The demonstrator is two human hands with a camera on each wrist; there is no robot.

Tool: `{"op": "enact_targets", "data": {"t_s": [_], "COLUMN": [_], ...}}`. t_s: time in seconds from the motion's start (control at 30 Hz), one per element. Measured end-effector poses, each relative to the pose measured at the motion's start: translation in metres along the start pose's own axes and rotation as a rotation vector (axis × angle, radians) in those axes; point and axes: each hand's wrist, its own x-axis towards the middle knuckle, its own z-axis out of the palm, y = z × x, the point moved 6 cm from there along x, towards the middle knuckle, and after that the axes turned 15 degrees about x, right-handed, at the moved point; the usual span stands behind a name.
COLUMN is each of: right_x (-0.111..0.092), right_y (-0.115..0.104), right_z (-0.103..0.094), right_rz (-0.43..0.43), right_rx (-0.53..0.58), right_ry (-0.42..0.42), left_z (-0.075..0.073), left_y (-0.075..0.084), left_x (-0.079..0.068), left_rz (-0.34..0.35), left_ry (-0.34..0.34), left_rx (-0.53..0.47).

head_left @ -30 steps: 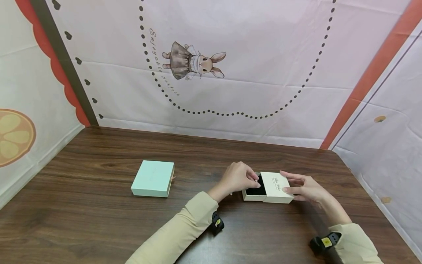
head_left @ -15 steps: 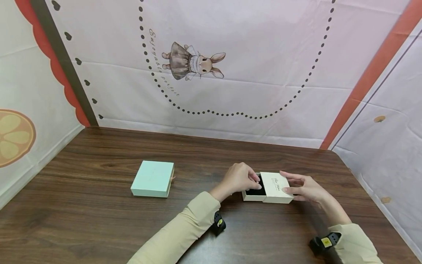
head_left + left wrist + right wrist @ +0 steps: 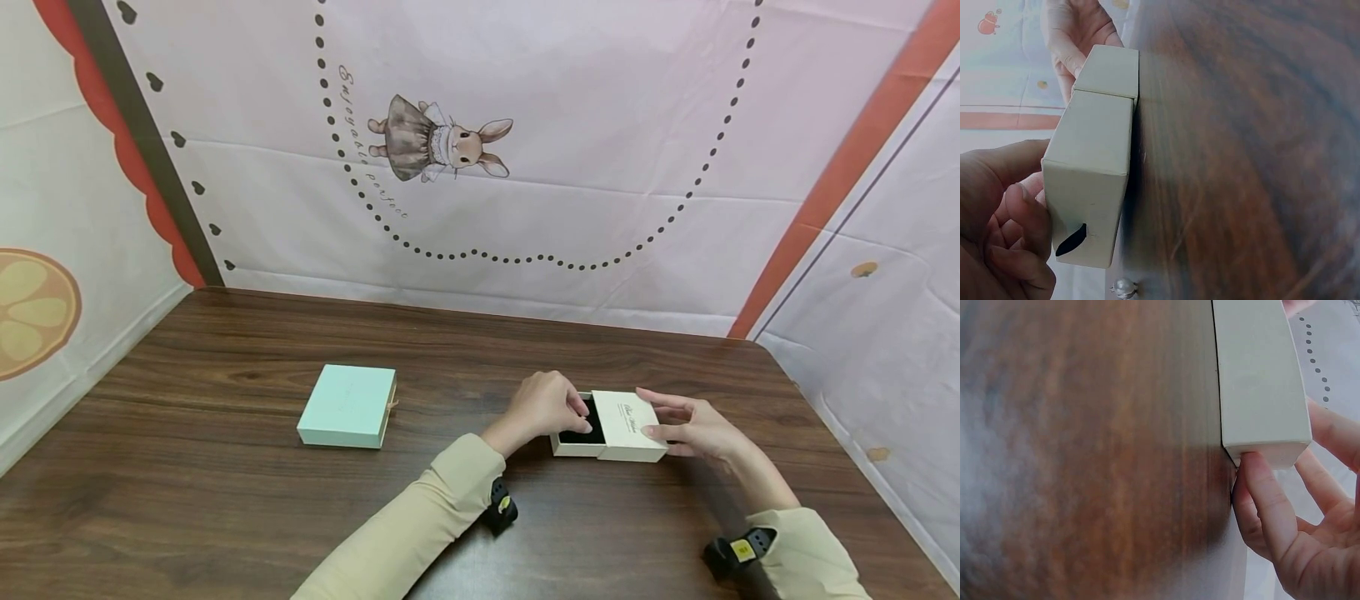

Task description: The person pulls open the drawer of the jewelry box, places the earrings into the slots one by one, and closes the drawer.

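Note:
A cream drawer-style gift box [image 3: 630, 427] lies on the table, its inner tray pulled out to the left and showing a black lining [image 3: 588, 429]. My right hand [image 3: 693, 429] grips the sleeve's right end between thumb and fingers. Over the tray's lining, my left hand [image 3: 543, 406] reaches down with thumb and forefinger close together; whatever is between the tips is too small to make out. A black ribbon tab [image 3: 1072, 240] sticks out of the tray's end in the left wrist view. Near that end lies a small pearl earring [image 3: 1124, 288] on the table.
A mint-green box [image 3: 350, 406] with a small ribbon on its right side stands closed at the left of the brown wooden table [image 3: 187, 500]. Behind the table hangs a printed cloth [image 3: 570, 150] with a rabbit figure.
My left hand has shifted slightly toward the right and down over the tray. The pearl, seen beside my left wrist a second ago, is hidden in the head view now. My right hand stays put.

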Motion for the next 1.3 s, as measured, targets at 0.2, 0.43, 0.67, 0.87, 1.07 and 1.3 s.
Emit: {"op": "enact_targets", "data": {"t_s": [0.2,0.43,0.67,0.87,1.07,1.3], "right_x": [0.0002,-0.0004,-0.0011,-0.001,-0.0006,-0.0008], "right_y": [0.0002,-0.0011,-0.0025,-0.0023,-0.0022,-0.0016], "right_z": [-0.0002,0.0003,0.0007,0.0007,0.0006,0.0002], "right_rz": [0.003,0.005,-0.001,-0.003,0.0,0.009], "right_rx": [-0.008,-0.004,0.009,0.008,-0.009,-0.007], "right_ry": [0.01,0.023,0.033,0.032,0.033,0.034], "left_z": [0.0011,0.001,0.0013,0.0018,0.0007,-0.0001], "left_y": [-0.0004,0.0002,0.0023,0.0021,0.0007,0.0017], "left_x": [0.0004,0.0008,0.0005,-0.0006,-0.0015,-0.0021], "left_rz": [-0.008,0.004,0.029,0.051,0.051,0.037], "left_ry": [-0.015,-0.018,-0.027,-0.041,-0.047,-0.048], "left_rx": [0.045,0.074,0.083,0.066,0.058,0.052]}}
